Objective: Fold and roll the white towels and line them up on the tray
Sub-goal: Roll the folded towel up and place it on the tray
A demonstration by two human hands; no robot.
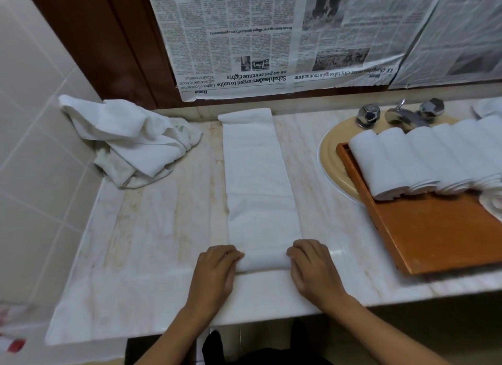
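Left of the tray (423,234), the folded towel (258,179) lies along the counter (152,228), its near end rolled. Our left hand (214,272) and right hand (312,269) curl over the roll's ends. We should push both sides evenly, keeping it tight and square.

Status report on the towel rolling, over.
Left hand and right hand grip the started roll. Folded towel mostly flat. Tray holds a row of rolled towels; nothing blocks the strip.
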